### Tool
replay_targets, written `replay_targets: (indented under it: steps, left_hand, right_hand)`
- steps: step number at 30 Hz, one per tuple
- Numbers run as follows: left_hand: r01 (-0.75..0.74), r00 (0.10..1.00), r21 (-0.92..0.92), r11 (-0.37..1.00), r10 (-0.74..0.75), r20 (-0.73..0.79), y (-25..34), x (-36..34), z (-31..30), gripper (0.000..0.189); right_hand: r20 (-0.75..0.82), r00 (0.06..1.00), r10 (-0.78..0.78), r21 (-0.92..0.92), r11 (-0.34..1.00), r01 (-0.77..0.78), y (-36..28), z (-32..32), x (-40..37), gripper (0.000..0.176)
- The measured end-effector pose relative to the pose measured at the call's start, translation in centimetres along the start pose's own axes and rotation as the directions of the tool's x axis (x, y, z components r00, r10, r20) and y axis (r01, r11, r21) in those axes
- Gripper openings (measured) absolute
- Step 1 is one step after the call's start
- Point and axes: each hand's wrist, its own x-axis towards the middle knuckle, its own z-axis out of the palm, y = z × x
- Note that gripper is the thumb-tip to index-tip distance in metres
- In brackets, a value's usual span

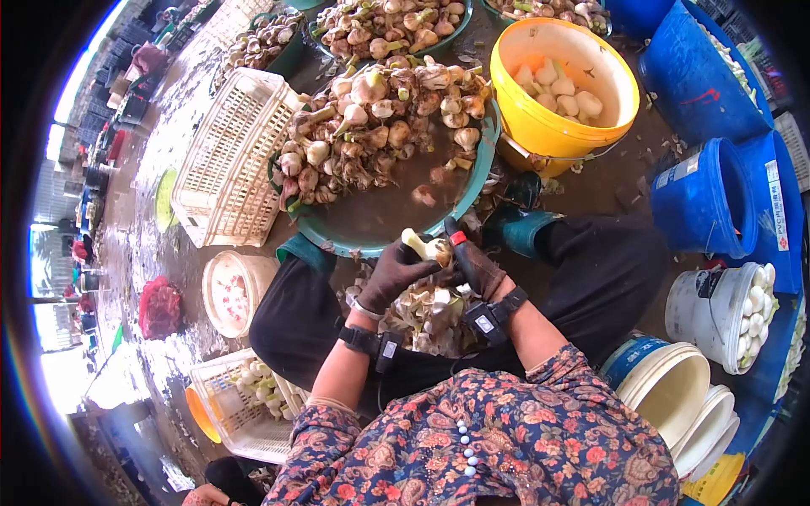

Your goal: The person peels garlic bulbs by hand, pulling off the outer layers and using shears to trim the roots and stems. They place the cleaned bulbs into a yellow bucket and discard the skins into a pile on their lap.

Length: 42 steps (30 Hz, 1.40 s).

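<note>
My left hand (396,274), in a dark glove, is closed on a garlic bulb (432,250) with a pale, thick stem that points up and left. My right hand (474,263), gloved too, is closed at the bulb's right side, with red on one finger; whether it holds a small tool is hidden. Just beyond both hands sits a wide green basin (354,249) with muddy water and a heap of unpeeled garlic (371,126). Below the hands, between my legs, lies a pile of peelings (426,316).
A yellow bucket (515,118) with peeled bulbs stands beyond the basin at right. White crates (236,143) and a white bucket (228,295) are at left. Blue buckets (704,198) and a white bucket of pale bulbs (700,312) stand at right. Part of another person's arm shows at bottom left.
</note>
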Motion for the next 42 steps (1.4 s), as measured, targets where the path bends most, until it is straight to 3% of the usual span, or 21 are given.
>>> replay_targets:
  steps: [2, 4, 5, 10, 17, 20, 22, 24, 25, 26, 28, 30, 32, 33, 34, 35, 36, 37, 38, 40, 42]
  left_hand:
    - [0.060, 0.998, 0.074, 0.995, -0.059, -0.015, 0.4, 0.1, 0.4, 0.061]
    - [-0.168, 0.925, 0.644, 0.747, 0.346, -0.159, 1.1, 0.0, 0.8, 0.067]
    - [-0.130, 0.938, 0.724, 0.677, 0.322, -0.132, 1.8, -0.1, 0.8, 0.070]
    - [-0.179, 0.901, 0.853, 0.490, 0.430, -0.057, 2.0, 0.3, 0.8, 0.064]
    - [-0.131, 0.976, 0.941, 0.313, 0.207, 0.068, -0.2, 0.6, 1.0, 0.027]
    - [0.013, 0.990, 0.769, 0.639, 0.100, -0.099, -1.3, 0.5, -0.1, 0.022]
    - [0.232, 0.965, -0.024, 0.972, -0.233, -0.124, -1.2, 0.5, -1.5, 0.021]
    - [0.165, 0.971, -0.401, 0.901, -0.219, -0.094, 1.3, -0.4, -1.2, 0.023]
    - [-0.117, 0.980, -0.007, 0.993, 0.115, -0.161, 1.0, -0.7, -1.0, 0.023]
    - [-0.372, 0.895, 0.388, 0.843, 0.437, -0.093, 0.7, -0.9, -0.8, 0.024]
    - [-0.363, 0.882, 0.540, 0.760, 0.468, -0.065, 0.6, -1.3, -1.5, 0.024]
    - [-0.343, 0.871, 0.674, 0.654, 0.491, -0.033, 0.6, -1.5, -2.1, 0.024]
    - [-0.353, 0.832, 0.815, 0.459, 0.552, 0.049, 0.4, -1.4, -2.3, 0.023]
    - [-0.354, 0.831, 0.816, 0.458, 0.554, 0.049, 0.2, -1.2, -2.2, 0.023]
    - [-0.191, 0.940, 0.377, 0.906, 0.279, -0.195, 0.5, -0.8, -1.7, 0.025]
    - [0.053, 0.969, -0.220, 0.974, -0.104, -0.226, 0.8, -0.5, -1.4, 0.029]
    - [0.053, 0.970, -0.218, 0.975, -0.102, -0.221, 1.1, -0.7, -1.3, 0.029]
    - [-0.008, 0.976, -0.060, 0.998, -0.005, -0.216, 2.3, -1.4, -1.0, 0.032]
    - [-0.072, 0.977, 0.097, 0.993, 0.090, -0.195, 2.9, -1.9, -0.8, 0.034]
    - [-0.013, 1.000, -0.207, 0.978, 0.015, 0.011, 1.8, -2.7, -1.0, 0.036]
    - [-0.033, 0.966, -0.107, 0.994, 0.059, 0.252, 1.8, -3.9, -2.0, 0.038]
  right_hand:
    - [0.213, 0.976, -0.039, -0.110, 0.992, 0.063, 2.7, -0.9, 0.9, 0.045]
    - [0.196, 0.976, -0.094, -0.202, 0.970, 0.134, 2.0, -1.3, 0.1, 0.047]
    - [0.122, 0.992, -0.029, -0.269, 0.961, 0.061, 1.7, -1.0, 0.4, 0.048]
    - [0.042, 0.988, -0.149, -0.510, 0.847, 0.150, -0.1, -0.8, -0.2, 0.052]
    - [0.008, 0.983, -0.182, -0.724, 0.677, 0.132, -0.8, -0.7, -0.9, 0.052]
    - [0.220, 0.938, -0.268, -0.598, 0.722, 0.347, -1.4, -1.0, -0.7, 0.050]
    - [0.291, 0.950, -0.110, -0.342, 0.916, 0.211, -3.4, -0.9, -1.5, 0.047]
    - [0.456, 0.879, -0.138, 0.003, 0.988, 0.154, -6.2, -0.2, -3.0, 0.045]
    - [0.478, 0.871, -0.115, 0.098, 0.992, 0.077, -6.4, 0.0, -3.4, 0.047]
    - [0.481, 0.869, -0.117, 0.095, 0.992, 0.080, -6.4, 0.1, -3.5, 0.047]
    - [0.484, 0.863, -0.145, 0.061, 0.989, 0.132, -6.3, 0.2, -3.6, 0.047]
    - [0.482, 0.820, -0.309, -0.040, 0.927, 0.373, -5.0, 0.7, -3.3, 0.042]
    - [0.468, 0.587, -0.661, -0.720, 0.101, 0.687, -5.2, 1.2, -3.7, 0.038]
    - [0.404, 0.622, -0.671, -0.632, 0.286, 0.720, -4.5, 1.2, -3.2, 0.034]
    - [0.401, 0.620, -0.674, -0.633, 0.285, 0.720, -4.2, 1.3, -3.2, 0.034]
    - [0.282, 0.749, -0.600, -0.669, 0.437, 0.602, -3.9, 1.3, -3.2, 0.028]
    - [0.158, 0.853, -0.498, -0.680, 0.571, 0.460, -3.6, 1.2, -3.1, 0.021]
    - [-0.108, 0.907, -0.408, -0.256, 0.892, 0.372, -1.1, 0.7, -1.1, 0.019]
    - [-0.115, 0.905, -0.410, -0.256, 0.892, 0.372, -1.1, 0.4, -0.8, 0.019]
    - [-0.187, 0.959, -0.212, 0.114, 0.965, 0.236, -1.2, -0.5, -0.1, 0.013]
    - [-0.255, 0.965, 0.059, 0.268, 0.963, 0.012, -1.5, -1.7, 0.3, 0.015]
